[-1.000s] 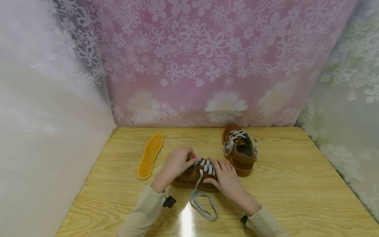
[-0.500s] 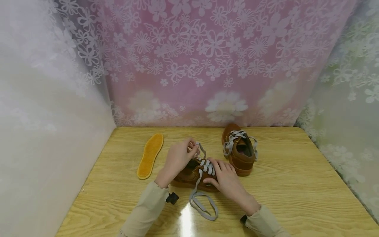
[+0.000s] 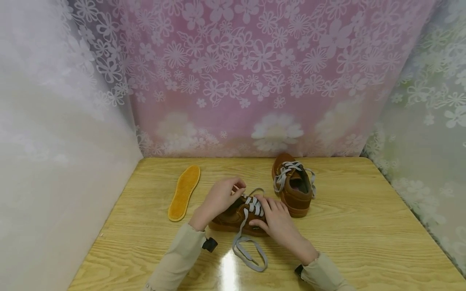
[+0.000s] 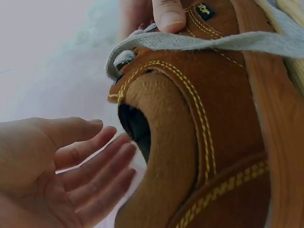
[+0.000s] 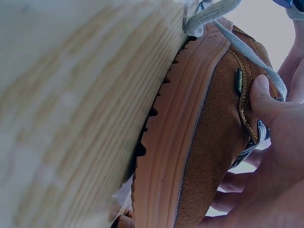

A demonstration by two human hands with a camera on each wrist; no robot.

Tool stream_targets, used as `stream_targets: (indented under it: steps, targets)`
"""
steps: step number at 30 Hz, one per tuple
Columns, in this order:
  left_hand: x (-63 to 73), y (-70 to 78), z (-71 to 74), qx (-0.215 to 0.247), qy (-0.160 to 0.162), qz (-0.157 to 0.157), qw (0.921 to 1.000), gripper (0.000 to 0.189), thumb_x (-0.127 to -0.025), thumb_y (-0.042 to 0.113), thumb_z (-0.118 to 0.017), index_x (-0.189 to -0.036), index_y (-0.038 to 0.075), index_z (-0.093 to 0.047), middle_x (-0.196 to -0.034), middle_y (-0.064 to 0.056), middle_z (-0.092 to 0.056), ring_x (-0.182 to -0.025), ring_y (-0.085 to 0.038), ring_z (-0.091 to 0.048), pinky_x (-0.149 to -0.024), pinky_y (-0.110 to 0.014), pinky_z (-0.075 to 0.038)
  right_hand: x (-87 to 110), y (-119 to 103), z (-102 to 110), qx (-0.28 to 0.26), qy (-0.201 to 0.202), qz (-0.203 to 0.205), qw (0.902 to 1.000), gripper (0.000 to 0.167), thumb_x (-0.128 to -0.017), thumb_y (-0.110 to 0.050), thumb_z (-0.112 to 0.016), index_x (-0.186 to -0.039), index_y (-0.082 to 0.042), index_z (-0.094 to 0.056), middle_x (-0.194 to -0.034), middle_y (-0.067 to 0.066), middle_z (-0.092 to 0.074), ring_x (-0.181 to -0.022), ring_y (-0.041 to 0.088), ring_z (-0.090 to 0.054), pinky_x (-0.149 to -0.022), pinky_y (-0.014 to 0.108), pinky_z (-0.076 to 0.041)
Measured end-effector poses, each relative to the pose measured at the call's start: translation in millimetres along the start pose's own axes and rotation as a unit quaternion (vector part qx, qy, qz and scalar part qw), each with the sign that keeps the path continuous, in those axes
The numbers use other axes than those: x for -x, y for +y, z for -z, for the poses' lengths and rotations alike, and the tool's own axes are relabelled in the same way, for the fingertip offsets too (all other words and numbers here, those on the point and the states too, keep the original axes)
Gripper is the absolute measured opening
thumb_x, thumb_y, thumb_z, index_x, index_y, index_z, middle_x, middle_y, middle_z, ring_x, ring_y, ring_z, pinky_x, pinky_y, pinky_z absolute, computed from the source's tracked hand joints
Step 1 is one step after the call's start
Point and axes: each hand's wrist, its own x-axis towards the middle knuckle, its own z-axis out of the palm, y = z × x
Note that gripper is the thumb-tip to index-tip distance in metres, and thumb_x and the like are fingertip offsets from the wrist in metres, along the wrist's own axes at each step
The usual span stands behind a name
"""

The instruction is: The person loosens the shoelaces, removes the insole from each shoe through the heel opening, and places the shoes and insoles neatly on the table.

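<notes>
A brown suede shoe [image 3: 230, 219] with yellow stitching lies on its sole in the middle of the table, toe to the right. My right hand [image 3: 280, 222] grips its front part, thumb on the near side and fingers over the top. Just above the shoe's opening is my left hand [image 3: 220, 198], its fingers loosely bent; nothing shows between them in the left wrist view. One grey lace [image 4: 204, 43] hangs over the near side and loops on the table. The lace's other end [image 3: 259, 189] arches behind the shoe. The toe is hidden beneath the right hand.
A second brown shoe [image 3: 298, 203], laced in grey, stands behind and to the right, close to the right hand. An orange-yellow insole [image 3: 184, 194] lies to the left on the wooden table [image 3: 364, 226]. Flowered curtains [image 3: 255, 81] enclose the back and sides.
My left hand rose with the far lace end pinched, then let it go and came down towards the opening. That lace fell behind the shoe. My right hand kept its place.
</notes>
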Motion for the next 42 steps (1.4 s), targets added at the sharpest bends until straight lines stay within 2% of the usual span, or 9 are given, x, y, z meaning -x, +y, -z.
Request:
stream_targets:
  steps: [5, 12, 21, 24, 29, 32, 37, 40, 42]
  targets:
    - [9.9, -4.9, 4.1, -0.038, -0.02, -0.014, 0.999, 0.009, -0.1, 0.022, -0.067, -0.097, 0.016, -0.074, -0.09, 0.003, -0.073, -0.074, -0.009, -0.065, -0.066, -0.025, -0.053, 1.6, 0, 2, 0.0, 0.001, -0.001, 1.0, 0.078, -0.087, -0.047, -0.075, -0.149, -0.009, -0.045, -0.129, 0.019, -0.058, -0.119, 0.044, -0.057, -0.101, 0.063, -0.043]
    - [20.1, -6.8, 7.9, -0.057, -0.15, -0.092, 0.9827, 0.021, -0.101, 0.005, -0.061, -0.115, 0.01, -0.076, -0.099, -0.004, -0.075, -0.057, -0.004, -0.044, -0.058, -0.02, -0.04, 2.8, 1, 5, 0.0, 0.006, 0.005, 1.0, 0.079, -0.087, -0.045, -0.075, -0.15, -0.008, -0.045, -0.13, 0.021, -0.057, -0.118, 0.045, -0.057, -0.102, 0.064, -0.042]
    - [8.0, -0.3, 21.9, -0.068, -0.177, -0.025, 0.9815, 0.025, -0.102, 0.001, -0.055, -0.111, 0.007, -0.077, -0.109, -0.008, -0.075, -0.091, -0.019, -0.069, -0.08, -0.033, -0.056, 2.8, 1, 2, 0.001, 0.007, 0.011, 0.9999, 0.08, -0.088, -0.045, -0.074, -0.152, -0.009, -0.042, -0.129, 0.021, -0.057, -0.118, 0.046, -0.057, -0.102, 0.067, -0.041]
    - [-1.2, -1.5, 25.8, -0.084, -0.234, -0.03, 0.9682, 0.024, -0.105, 0.008, -0.052, -0.098, 0.003, -0.074, -0.086, -0.006, -0.069, -0.071, -0.015, -0.06, -0.071, -0.029, -0.05, 2.4, 2, 2, -0.001, 0.002, 0.009, 1.0, 0.079, -0.089, -0.046, -0.073, -0.152, -0.01, -0.042, -0.13, 0.021, -0.057, -0.118, 0.046, -0.056, -0.102, 0.067, -0.04]
    - [-17.6, -4.0, 32.9, -0.053, -0.329, -0.004, 0.9427, 0.044, -0.111, 0.022, -0.043, -0.069, 0.012, -0.052, -0.058, 0.002, -0.035, -0.052, -0.01, -0.029, -0.061, -0.027, -0.033, 1.1, 2, 2, -0.007, -0.002, 0.006, 1.0, 0.077, -0.089, -0.045, -0.073, -0.151, -0.009, -0.044, -0.129, 0.021, -0.057, -0.118, 0.046, -0.057, -0.102, 0.066, -0.041]
    - [-24.9, -4.2, 36.4, -0.029, -0.362, 0.035, 0.9312, 0.045, -0.112, 0.027, -0.038, -0.074, 0.01, -0.055, -0.065, 0.002, -0.046, -0.058, -0.011, -0.038, -0.067, -0.03, -0.04, 0.6, 1, 2, -0.007, -0.004, 0.009, 0.9999, 0.077, -0.089, -0.045, -0.073, -0.15, -0.008, -0.045, -0.128, 0.021, -0.058, -0.117, 0.046, -0.057, -0.101, 0.066, -0.042]
    - [-36.5, -3.5, 38.8, -0.024, -0.403, 0.068, 0.9122, 0.044, -0.112, 0.028, -0.035, -0.116, -0.002, -0.068, -0.106, -0.009, -0.068, -0.088, -0.016, -0.058, -0.089, -0.036, -0.048, 0.1, 1, 2, -0.012, -0.006, 0.011, 0.9999, 0.075, -0.089, -0.044, -0.073, -0.15, -0.009, -0.045, -0.13, 0.021, -0.057, -0.118, 0.047, -0.056, -0.101, 0.068, -0.041]
    - [-43.2, -3.7, 38.9, -0.029, -0.429, 0.084, 0.8987, 0.043, -0.111, 0.029, -0.035, -0.118, 0.001, -0.067, -0.106, -0.008, -0.066, -0.084, -0.015, -0.055, -0.085, -0.034, -0.047, 0.2, 2, 3, -0.016, -0.009, 0.01, 0.9998, 0.075, -0.09, -0.044, -0.073, -0.15, -0.009, -0.046, -0.131, 0.021, -0.056, -0.119, 0.047, -0.055, -0.102, 0.068, -0.04]
    - [-46.4, -4.0, 38.5, -0.021, -0.454, 0.092, 0.8862, 0.042, -0.111, 0.027, -0.035, -0.099, 0.0, -0.064, -0.089, -0.007, -0.057, -0.072, -0.016, -0.043, -0.075, -0.033, -0.04, 0.4, 2, 3, -0.02, -0.011, 0.01, 0.9997, 0.074, -0.09, -0.043, -0.072, -0.15, -0.009, -0.046, -0.131, 0.021, -0.056, -0.12, 0.047, -0.055, -0.102, 0.068, -0.04]
